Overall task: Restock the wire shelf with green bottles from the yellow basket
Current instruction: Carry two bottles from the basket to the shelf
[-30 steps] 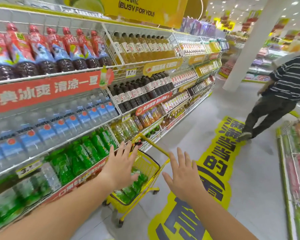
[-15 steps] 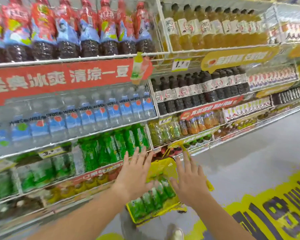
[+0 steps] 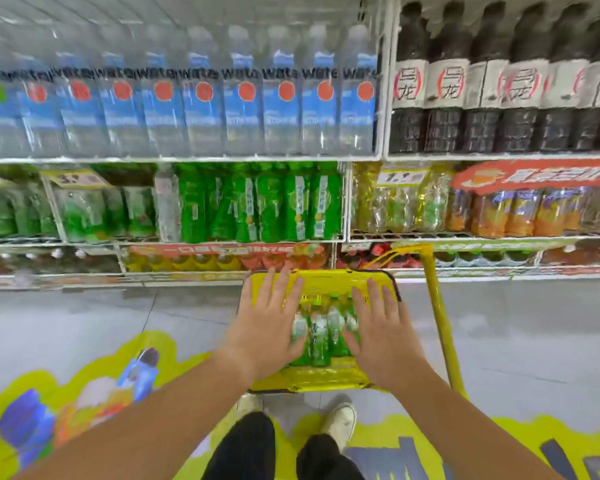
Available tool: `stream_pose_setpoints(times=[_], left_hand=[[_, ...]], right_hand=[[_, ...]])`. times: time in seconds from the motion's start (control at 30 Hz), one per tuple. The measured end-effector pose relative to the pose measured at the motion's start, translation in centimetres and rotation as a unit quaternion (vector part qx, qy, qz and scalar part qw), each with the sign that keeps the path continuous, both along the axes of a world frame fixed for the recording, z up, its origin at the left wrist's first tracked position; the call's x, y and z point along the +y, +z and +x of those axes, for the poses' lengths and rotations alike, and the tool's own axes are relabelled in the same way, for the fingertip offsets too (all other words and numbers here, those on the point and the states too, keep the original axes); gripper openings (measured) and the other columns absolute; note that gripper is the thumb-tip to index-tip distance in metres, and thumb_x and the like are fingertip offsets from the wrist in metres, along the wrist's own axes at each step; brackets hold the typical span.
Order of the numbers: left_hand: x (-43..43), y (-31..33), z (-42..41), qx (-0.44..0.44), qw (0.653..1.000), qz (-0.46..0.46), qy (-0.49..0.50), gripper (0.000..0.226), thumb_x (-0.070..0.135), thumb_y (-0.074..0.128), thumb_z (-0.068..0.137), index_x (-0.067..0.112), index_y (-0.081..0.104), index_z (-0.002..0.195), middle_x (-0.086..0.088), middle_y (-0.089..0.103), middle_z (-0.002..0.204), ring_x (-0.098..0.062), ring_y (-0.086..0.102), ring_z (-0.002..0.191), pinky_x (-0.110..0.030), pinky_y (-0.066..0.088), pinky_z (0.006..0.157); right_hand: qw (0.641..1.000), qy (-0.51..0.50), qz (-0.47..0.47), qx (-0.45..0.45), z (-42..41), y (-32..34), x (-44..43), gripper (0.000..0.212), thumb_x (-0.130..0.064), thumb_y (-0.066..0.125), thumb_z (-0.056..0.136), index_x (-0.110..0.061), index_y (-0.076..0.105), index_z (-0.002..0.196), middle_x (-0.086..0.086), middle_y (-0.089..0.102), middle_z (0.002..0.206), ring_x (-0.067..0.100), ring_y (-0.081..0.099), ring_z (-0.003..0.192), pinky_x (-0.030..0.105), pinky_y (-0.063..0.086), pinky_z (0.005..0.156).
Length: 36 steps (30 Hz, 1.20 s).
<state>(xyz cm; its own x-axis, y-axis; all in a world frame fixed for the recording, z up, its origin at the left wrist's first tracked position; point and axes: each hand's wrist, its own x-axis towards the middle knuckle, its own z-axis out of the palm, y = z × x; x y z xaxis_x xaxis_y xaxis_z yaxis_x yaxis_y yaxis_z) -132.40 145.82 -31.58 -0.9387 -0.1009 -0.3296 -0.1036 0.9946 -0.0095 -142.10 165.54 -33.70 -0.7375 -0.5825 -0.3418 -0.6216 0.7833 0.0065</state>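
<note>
Hands: your left hand (image 3: 267, 327) and right hand (image 3: 381, 336) are flat, fingers spread, gripping nothing.
Shelf: white wire shelf (image 3: 187, 159) stands ahead of you.
Basket: yellow plastic basket (image 3: 326, 381) sits on the floor beneath your palms.
Bottles: green plastic bottles (image 3: 321, 337) lie inside it.

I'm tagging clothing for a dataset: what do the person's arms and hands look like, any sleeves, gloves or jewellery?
The left hand and right hand wear no gloves, and no watch, ring or bracelet shows. Both arms are bare to the frame edge, with no sleeves in view.
</note>
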Motion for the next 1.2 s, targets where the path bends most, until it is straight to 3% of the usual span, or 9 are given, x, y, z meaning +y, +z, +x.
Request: stream_pose_setpoints(times=[0.1,0.23,0.43,0.57,0.63,0.73,0.83,1.03,1.2], left_hand=[[-0.1,-4.8,-0.7,-0.031,0.999,0.024,0.037,0.092,0.065,0.025,0.09,0.011,0.003,0.16,-0.021,0.004,0.166,-0.042,0.014,0.153,-0.065,0.025,0.116],[-0.2,-11.7,-0.9,-0.081,0.996,-0.002,0.033,0.097,0.065,0.028,0.097,0.009,-0.037,0.143,-0.02,-0.017,0.166,-0.039,-0.006,0.154,-0.06,0.01,0.122],[-0.8,-21.8,-0.6,-0.14,0.988,0.026,0.056,0.103,0.067,0.032,0.096,0.01,-0.038,0.146,-0.019,-0.017,0.166,-0.039,-0.009,0.154,-0.06,0.008,0.122],[-0.8,-27.5,-0.2,-0.167,0.983,0.045,0.062,0.11,0.067,0.033,0.095,0.013,-0.055,0.132,-0.022,-0.015,0.165,-0.041,-0.007,0.154,-0.056,0.016,0.122],[-0.9,-29.6,-0.1,-0.186,0.978,0.057,0.075,0.106,0.066,0.034,0.096,0.014,-0.048,0.14,-0.019,-0.02,0.165,-0.038,-0.009,0.154,-0.052,0.015,0.124],[-0.7,-31.6,-0.2,-0.201,0.971,0.076,0.107,0.098,0.063,0.038,0.098,0.015,-0.026,0.154,-0.016,-0.019,0.165,-0.036,-0.002,0.154,-0.045,0.021,0.124],[-0.1,-32.9,0.0,-0.188,0.963,0.088,0.173,0.095,0.059,0.04,0.099,0.012,-0.019,0.156,-0.012,-0.01,0.165,-0.035,0.006,0.153,-0.041,0.029,0.12],[1.0,-33.9,0.9,-0.129,0.853,0.208,0.46,0.103,0.038,0.066,0.094,0.006,-0.009,0.157,-0.017,0.02,0.151,-0.035,0.038,0.138,-0.035,0.043,0.106],[0.0,-35.2,-0.4,-0.146,0.86,0.161,0.461,0.088,0.03,0.072,0.092,-0.003,0.014,0.149,-0.021,0.037,0.14,-0.036,0.057,0.122,-0.035,0.051,0.092]], right_hand=[[1.0,0.003,-0.004,-0.023,-1.3,-5.2,-1.0,0.076,-0.055,0.026,0.089,-0.011,0.039,0.149,0.022,0.035,0.154,0.047,0.042,0.134,0.062,0.044,0.099],[0.999,0.003,-0.001,-0.045,-1.6,-12.4,-1.9,0.078,-0.058,0.021,0.09,-0.012,0.024,0.153,0.023,0.032,0.155,0.047,0.039,0.136,0.06,0.043,0.101],[0.996,-0.012,0.024,-0.088,-1.0,-22.0,-2.5,0.08,-0.06,0.018,0.091,-0.01,0.034,0.152,0.022,0.037,0.153,0.043,0.043,0.136,0.055,0.049,0.098],[0.989,-0.018,0.045,-0.137,-0.1,-27.6,-2.3,0.079,-0.06,0.019,0.092,-0.01,0.036,0.15,0.023,0.039,0.151,0.044,0.045,0.134,0.054,0.049,0.098],[0.988,-0.022,0.041,-0.149,0.3,-29.8,-2.2,0.079,-0.059,0.019,0.092,-0.009,0.035,0.15,0.024,0.039,0.151,0.044,0.044,0.134,0.054,0.048,0.098],[0.984,-0.01,0.053,-0.168,0.7,-32.3,-2.1,0.08,-0.062,0.004,0.093,-0.015,0.004,0.157,0.019,0.012,0.163,0.038,0.018,0.149,0.048,0.032,0.113],[0.98,-0.038,0.044,-0.192,0.6,-33.9,-2.5,0.077,-0.061,0.014,0.097,-0.017,-0.01,0.156,0.013,0.003,0.164,0.032,0.013,0.15,0.043,0.03,0.115],[0.957,-0.151,0.017,-0.247,0.9,-36.5,-3.3,0.073,-0.056,0.033,0.099,-0.012,0.011,0.153,0.013,0.028,0.151,0.031,0.034,0.137,0.042,0.043,0.102],[0.93,-0.25,0.009,-0.269,0.4,-37.9,-4.5,0.058,-0.047,0.045,0.099,-0.004,0.037,0.137,0.014,0.046,0.13,0.03,0.051,0.118,0.041,0.049,0.092]])
